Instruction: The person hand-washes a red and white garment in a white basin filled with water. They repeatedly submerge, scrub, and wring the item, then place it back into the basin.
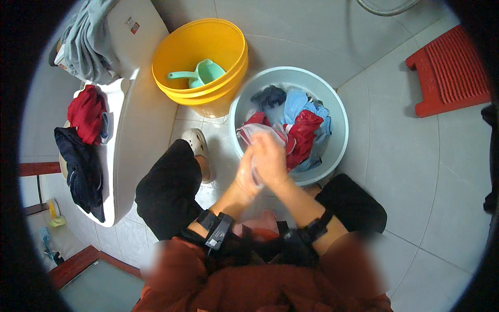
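Observation:
A light blue round basin stands before me with wet clothes and soapy water in it. Over its near left rim, my left hand and my right hand press together, palm against palm. Pinched between them is a whitish part of a red and white garment, the rest of which lies in the basin. Blur hides the exact finger positions. Beside that garment are a light blue cloth and a dark cloth.
A yellow bucket holding a green dipper stands behind left. The white toilet carries a red garment, a dark garment and a grey cloth. At right is a red plastic stool; a metal shower hose hangs above.

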A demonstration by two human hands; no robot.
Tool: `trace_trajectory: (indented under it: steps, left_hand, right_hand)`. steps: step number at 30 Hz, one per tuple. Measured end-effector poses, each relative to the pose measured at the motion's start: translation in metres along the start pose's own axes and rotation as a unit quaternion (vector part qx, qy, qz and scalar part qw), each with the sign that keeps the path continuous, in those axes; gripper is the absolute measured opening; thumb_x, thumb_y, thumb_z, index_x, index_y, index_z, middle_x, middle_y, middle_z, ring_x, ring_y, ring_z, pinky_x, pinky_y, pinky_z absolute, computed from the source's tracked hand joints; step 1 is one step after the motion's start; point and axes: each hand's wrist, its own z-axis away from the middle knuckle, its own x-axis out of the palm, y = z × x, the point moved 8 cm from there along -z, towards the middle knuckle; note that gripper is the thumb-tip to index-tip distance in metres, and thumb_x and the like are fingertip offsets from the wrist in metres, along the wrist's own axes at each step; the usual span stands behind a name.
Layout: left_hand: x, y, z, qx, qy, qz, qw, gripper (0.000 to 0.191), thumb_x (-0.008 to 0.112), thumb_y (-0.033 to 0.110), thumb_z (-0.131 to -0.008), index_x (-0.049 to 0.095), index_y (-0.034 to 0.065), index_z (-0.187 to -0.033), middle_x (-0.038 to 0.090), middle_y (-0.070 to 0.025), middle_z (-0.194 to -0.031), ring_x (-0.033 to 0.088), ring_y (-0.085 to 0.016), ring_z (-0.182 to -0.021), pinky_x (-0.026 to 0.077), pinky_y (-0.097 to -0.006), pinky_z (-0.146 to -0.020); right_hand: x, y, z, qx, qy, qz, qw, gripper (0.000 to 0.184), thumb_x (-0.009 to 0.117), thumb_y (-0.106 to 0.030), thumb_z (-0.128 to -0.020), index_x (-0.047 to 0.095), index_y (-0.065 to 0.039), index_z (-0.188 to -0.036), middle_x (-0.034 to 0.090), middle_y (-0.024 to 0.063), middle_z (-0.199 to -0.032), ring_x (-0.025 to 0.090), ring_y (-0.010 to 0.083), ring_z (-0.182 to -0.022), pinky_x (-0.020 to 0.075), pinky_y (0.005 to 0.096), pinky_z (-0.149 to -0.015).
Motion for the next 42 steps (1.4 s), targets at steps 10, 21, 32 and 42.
trace_trajectory:
  steps: [10, 21, 32, 42]
  left_hand:
    - [0.009, 0.013, -0.006, -0.035, 0.002, -0.011, 0.999, 0.042, 0.048, 0.04, -0.087, 0.056, 0.0075, -0.111, 0.061, -0.0126, -0.105, 0.058, -0.031, -0.095, 0.044, -0.0433, -0.089]
    - [0.028, 0.015, -0.012, 0.032, -0.041, -0.001, 0.999, 0.041, 0.057, 0.036, -0.084, 0.053, 0.0082, -0.114, 0.06, -0.0113, -0.102, 0.057, -0.028, -0.095, 0.044, -0.042, -0.09]
    - [0.055, 0.001, -0.02, 0.033, -0.215, -0.035, 0.975, 0.049, 0.039, 0.05, -0.093, 0.054, 0.0095, -0.116, 0.061, -0.0093, -0.106, 0.058, -0.022, -0.094, 0.046, -0.0379, -0.086]
    - [0.116, 0.014, 0.0, 0.13, -0.094, -0.276, 0.948, 0.041, 0.038, 0.047, -0.095, 0.055, 0.0104, -0.097, 0.06, -0.0067, -0.097, 0.057, -0.023, -0.088, 0.048, -0.0418, -0.081]
  right_hand:
    - [-0.005, -0.036, 0.055, -0.043, -0.114, 0.102, 0.987, 0.04, 0.077, -0.025, -0.062, 0.057, -0.009, -0.093, 0.055, 0.0073, -0.094, 0.057, 0.0293, -0.084, 0.0478, 0.0387, -0.069]
    - [-0.029, -0.023, 0.044, 0.038, -0.093, -0.015, 0.995, 0.032, 0.063, 0.002, -0.071, 0.058, -0.004, -0.102, 0.061, 0.0137, -0.095, 0.06, 0.0278, -0.088, 0.0461, 0.0323, -0.08]
    - [-0.012, -0.014, -0.012, -0.038, -0.029, 0.208, 0.977, 0.022, 0.064, -0.033, -0.077, 0.058, -0.013, -0.075, 0.058, 0.0123, -0.069, 0.06, 0.0297, -0.064, 0.047, 0.0396, -0.056]
    - [-0.047, -0.07, -0.038, -0.224, -0.009, 0.033, 0.974, 0.013, 0.065, -0.023, -0.078, 0.059, -0.011, -0.074, 0.058, 0.0118, -0.071, 0.057, 0.0323, -0.062, 0.0461, 0.0417, -0.058]
